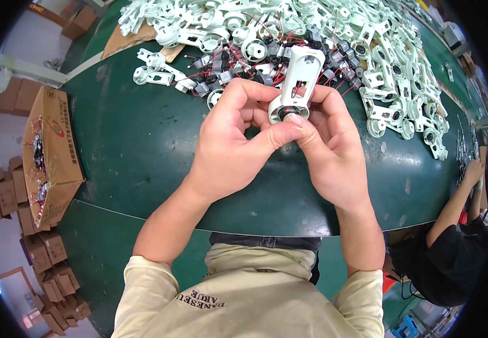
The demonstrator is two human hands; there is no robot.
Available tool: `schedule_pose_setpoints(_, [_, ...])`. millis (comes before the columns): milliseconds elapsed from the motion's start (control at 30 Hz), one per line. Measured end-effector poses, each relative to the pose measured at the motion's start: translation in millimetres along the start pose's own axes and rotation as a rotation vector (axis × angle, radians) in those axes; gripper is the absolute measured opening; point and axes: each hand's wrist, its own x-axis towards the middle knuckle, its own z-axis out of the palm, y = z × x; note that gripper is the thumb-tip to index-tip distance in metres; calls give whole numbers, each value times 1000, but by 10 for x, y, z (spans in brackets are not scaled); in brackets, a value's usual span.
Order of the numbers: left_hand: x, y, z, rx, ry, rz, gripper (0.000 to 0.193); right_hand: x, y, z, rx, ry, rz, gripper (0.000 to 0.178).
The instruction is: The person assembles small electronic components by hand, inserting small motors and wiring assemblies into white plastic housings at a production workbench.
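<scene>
Between my two hands is a pale green plastic housing (301, 70), held upright above the table. It has a long frame with a slot and a round ring at its lower end. A black round part (289, 112) sits in that ring, and both my thumbs press on it. My left hand (235, 135) grips the ring from the left, fingers curled behind it. My right hand (334, 143) closes on it from the right. Just beyond the hands lie several small grey and black motors (221, 65) with red wires.
A big heap of pale green housings (390, 62) covers the far and right side of the green table (142, 135). At left stands an open carton (63, 135) with small parts inside. Stacked cardboard boxes (52, 248) are beyond it. A person in black (446, 253) works at the right edge.
</scene>
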Motion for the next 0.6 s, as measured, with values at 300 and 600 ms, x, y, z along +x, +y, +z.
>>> schedule_pose_setpoints(300, [-38,-1,-7,166,43,130,32,-21,-27,43,-90,-1,-37,20])
schedule_pose_setpoints(600, [146,259,-331,107,273,158,29,250,-251,-825,-639,614,-246,38])
